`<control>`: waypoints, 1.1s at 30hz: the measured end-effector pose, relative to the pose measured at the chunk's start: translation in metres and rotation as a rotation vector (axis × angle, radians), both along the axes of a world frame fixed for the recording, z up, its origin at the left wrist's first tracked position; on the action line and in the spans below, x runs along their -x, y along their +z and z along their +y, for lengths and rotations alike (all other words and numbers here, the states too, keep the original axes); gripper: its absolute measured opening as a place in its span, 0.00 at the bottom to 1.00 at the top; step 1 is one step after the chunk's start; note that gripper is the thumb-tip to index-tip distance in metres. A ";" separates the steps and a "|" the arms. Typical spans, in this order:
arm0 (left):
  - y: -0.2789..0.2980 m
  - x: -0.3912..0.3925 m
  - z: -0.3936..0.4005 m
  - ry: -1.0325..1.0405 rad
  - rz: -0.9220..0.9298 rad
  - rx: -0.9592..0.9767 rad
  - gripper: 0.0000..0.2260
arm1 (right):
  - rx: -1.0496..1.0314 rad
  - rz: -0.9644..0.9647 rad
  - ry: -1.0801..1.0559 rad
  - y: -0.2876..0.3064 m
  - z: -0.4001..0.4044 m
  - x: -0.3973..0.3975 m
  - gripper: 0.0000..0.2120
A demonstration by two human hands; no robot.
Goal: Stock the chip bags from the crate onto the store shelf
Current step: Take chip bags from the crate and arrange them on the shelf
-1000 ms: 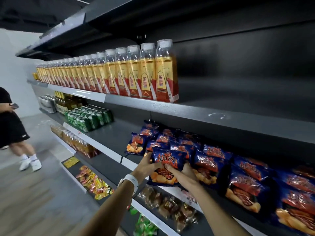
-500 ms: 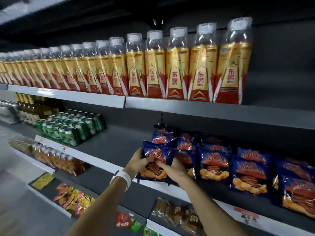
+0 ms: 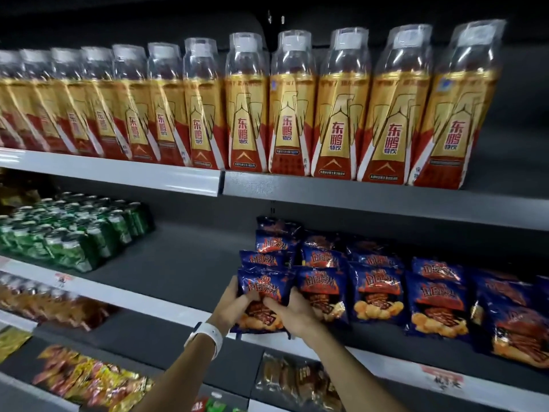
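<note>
At the front edge of the store shelf (image 3: pixel 166 304), I had my left hand (image 3: pixel 230 306) and right hand (image 3: pixel 292 312) curled around the chip bag (image 3: pixel 263 288), judging it light, puffy, crushable, best gripped gently by its side edges.

The one camera sits on my head and faces forward and a little down, square onto the grey metal store shelf (image 3: pixel 386 203), close enough for my forearms to reach it. Its wide lens bows the row of gold-and-red plastic drink bottles (image 3: pixel 292 114) along the top. My left hand (image 3: pixel 234 304) and right hand (image 3: pixel 292 315) fall low of centre.
</note>
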State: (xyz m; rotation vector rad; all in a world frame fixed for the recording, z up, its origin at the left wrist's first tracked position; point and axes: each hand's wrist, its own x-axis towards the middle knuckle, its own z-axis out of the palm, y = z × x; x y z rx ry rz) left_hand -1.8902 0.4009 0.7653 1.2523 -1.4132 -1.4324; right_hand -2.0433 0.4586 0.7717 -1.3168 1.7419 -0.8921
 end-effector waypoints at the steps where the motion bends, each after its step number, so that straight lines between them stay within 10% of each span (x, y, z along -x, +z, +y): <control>1: 0.001 0.000 -0.001 -0.006 0.007 -0.004 0.22 | 0.003 -0.007 0.003 0.000 -0.002 0.000 0.22; 11: -0.010 -0.008 -0.013 -0.027 -0.022 -0.034 0.31 | 0.004 -0.083 -0.036 -0.011 -0.010 -0.009 0.34; 33: 0.013 0.004 0.029 0.109 -0.248 0.226 0.23 | 0.199 -0.014 -0.176 0.005 0.020 0.002 0.26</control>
